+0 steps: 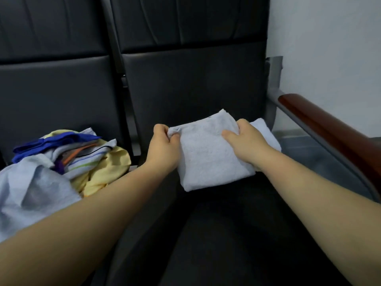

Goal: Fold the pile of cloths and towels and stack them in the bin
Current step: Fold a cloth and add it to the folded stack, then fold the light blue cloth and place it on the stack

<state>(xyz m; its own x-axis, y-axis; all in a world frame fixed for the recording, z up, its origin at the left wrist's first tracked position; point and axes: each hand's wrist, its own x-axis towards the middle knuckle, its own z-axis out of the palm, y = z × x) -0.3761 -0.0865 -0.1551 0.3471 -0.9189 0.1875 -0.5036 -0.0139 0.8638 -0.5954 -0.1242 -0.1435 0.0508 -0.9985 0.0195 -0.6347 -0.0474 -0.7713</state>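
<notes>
Both hands hold a folded pale towel (pixel 208 153) over the black seat (pixel 206 223). The left hand (pixel 165 149) has its grip pinched on the towel's far left corner; the right hand (pixel 245 141) has its grip clamped on the right edge. The unfolded pile (pixel 61 162) lies on the seat to the left.
</notes>
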